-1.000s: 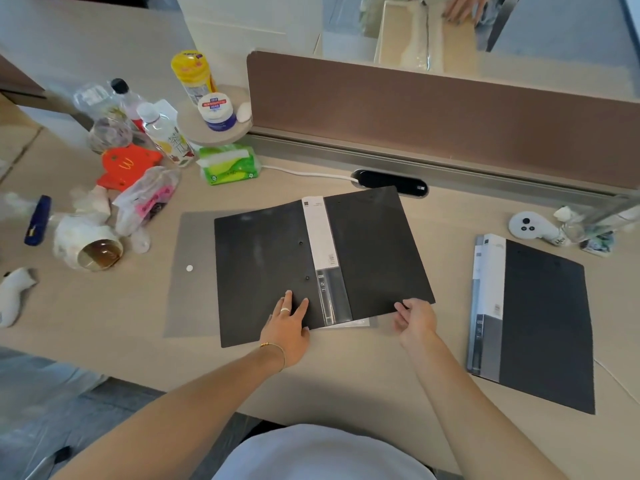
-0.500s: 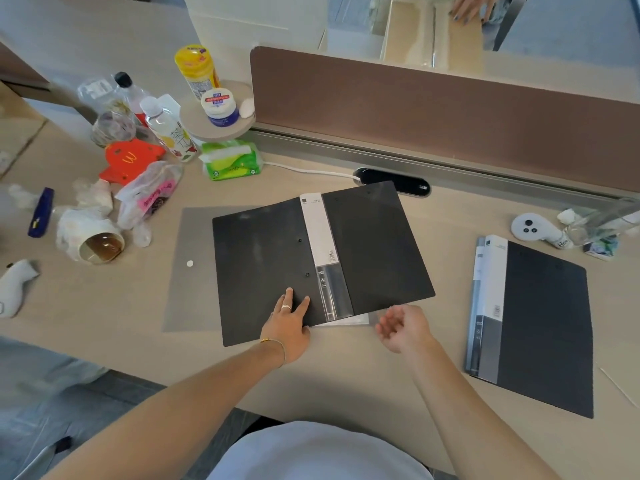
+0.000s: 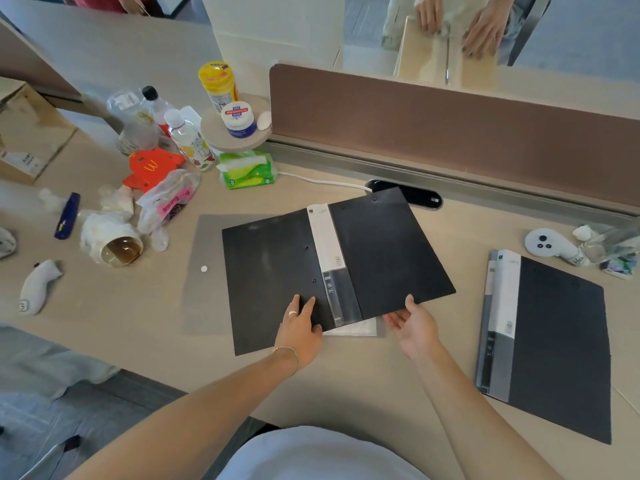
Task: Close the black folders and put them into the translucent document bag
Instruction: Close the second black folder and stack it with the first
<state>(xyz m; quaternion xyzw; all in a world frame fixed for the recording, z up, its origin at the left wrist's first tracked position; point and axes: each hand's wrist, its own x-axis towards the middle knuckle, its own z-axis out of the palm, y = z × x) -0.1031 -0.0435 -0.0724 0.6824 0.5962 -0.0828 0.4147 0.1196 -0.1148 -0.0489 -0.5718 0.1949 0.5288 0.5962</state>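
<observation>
An open black folder (image 3: 270, 271) lies outer side up in the middle of the desk, its white and clear spine label up the centre. It rests on the translucent grey document bag (image 3: 207, 244), which shows to its left and under its near edge. My left hand (image 3: 299, 327) presses flat on the left cover beside the spine. My right hand (image 3: 414, 325) is palm up at the near edge of the right cover, thumb on top and fingers beneath, and that cover is tilted up a little. A second black folder (image 3: 561, 348) lies closed at the right.
Clutter fills the left: a tipped paper cup (image 3: 117, 245), bottles (image 3: 188, 140), a green tissue pack (image 3: 247, 169), a white controller (image 3: 36, 285). Another controller (image 3: 550, 245) lies at the right. A brown divider (image 3: 450, 133) walls the back; another person's hands (image 3: 481, 26) are beyond it.
My right hand let go of the right cover's edge, turned palm up and slid under it; the cover has risen slightly. My left hand stays pressed on the left cover.
</observation>
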